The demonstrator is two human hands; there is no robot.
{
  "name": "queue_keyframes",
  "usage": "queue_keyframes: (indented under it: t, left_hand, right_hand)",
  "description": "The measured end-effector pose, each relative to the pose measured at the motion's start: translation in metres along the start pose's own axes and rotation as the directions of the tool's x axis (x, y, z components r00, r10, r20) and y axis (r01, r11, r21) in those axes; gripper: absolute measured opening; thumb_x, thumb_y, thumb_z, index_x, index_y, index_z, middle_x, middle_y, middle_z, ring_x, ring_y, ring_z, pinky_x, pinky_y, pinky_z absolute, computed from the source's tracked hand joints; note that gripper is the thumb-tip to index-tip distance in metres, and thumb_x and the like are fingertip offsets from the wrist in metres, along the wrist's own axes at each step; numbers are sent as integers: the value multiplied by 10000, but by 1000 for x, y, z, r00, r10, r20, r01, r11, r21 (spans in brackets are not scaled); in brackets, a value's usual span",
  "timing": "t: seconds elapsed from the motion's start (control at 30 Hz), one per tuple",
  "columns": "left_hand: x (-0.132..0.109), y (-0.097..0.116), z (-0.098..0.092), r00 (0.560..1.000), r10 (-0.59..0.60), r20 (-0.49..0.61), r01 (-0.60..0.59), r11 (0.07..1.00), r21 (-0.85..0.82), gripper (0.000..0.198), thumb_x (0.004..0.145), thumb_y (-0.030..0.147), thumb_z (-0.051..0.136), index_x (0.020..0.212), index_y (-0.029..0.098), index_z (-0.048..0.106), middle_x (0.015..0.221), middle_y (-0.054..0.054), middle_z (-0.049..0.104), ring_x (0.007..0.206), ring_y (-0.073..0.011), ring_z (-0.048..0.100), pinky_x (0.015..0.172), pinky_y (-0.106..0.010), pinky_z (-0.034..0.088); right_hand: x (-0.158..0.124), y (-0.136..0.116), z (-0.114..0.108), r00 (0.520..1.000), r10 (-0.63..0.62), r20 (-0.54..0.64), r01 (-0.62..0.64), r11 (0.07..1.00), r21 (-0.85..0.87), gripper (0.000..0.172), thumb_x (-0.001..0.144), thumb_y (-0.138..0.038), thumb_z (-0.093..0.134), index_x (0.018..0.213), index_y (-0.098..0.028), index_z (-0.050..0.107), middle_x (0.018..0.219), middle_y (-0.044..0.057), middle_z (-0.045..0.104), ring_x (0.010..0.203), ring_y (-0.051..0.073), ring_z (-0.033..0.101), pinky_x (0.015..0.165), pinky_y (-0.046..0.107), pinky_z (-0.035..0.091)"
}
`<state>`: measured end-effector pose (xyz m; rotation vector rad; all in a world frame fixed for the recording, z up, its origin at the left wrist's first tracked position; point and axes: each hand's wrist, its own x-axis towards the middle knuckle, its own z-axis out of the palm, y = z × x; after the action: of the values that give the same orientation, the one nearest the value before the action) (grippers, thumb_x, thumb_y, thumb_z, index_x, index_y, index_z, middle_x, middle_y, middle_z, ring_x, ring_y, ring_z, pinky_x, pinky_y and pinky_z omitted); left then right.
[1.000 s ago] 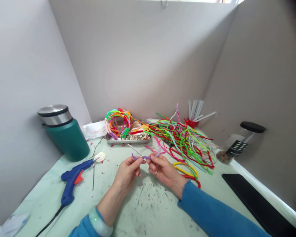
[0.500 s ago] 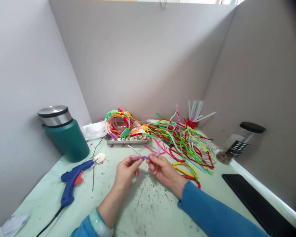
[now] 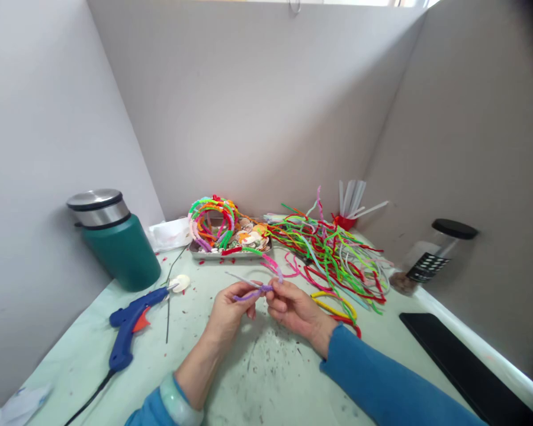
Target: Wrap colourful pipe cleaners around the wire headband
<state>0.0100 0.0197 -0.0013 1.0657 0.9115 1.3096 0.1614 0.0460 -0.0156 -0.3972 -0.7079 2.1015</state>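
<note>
Just above the table, my right hand (image 3: pixel 296 310) pinches a twisted joint of purple and pale lilac pipe cleaners between thumb and forefinger. My left hand (image 3: pixel 231 309) is closed at the other side of that joint, its fingertips on the purple pipe cleaner (image 3: pixel 247 294), whose loose end curls over the hand. A pale lilac end (image 3: pixel 240 276) sticks out up and to the left. From my right fingertips the strip runs away from me through lilac, pink (image 3: pixel 269 260), green and red, its far end lying against the tray (image 3: pixel 204 256).
Coiled, joined pipe cleaners (image 3: pixel 213 219) and discs fill the tray. A tangled heap of pipe cleaners (image 3: pixel 333 248) lies right of it. On the left are a blue glue gun (image 3: pixel 131 325) and a green bottle (image 3: pixel 122 254); on the right, a jar (image 3: pixel 426 266) and a black slab (image 3: pixel 466 367).
The joint between my hands has shifted slightly right and down. The pink, green and red stretch has swung left and lower, now lying along the tray's front edge. Both hands have barely moved.
</note>
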Motion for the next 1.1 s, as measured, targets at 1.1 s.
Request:
queue_keyframes:
  t: [1.1]
  left_hand:
    - [-5, 6, 0, 983, 53, 178, -65, 996, 63, 124, 690, 204, 676, 800, 171, 724, 934, -59, 649, 497, -44, 480, 497, -205, 397]
  right_hand:
    - [-5, -2, 0, 981, 141, 130, -156, 981, 112, 145, 724, -199, 682, 794, -95, 608, 609, -11, 630, 352, -5, 355, 343, 113, 268]
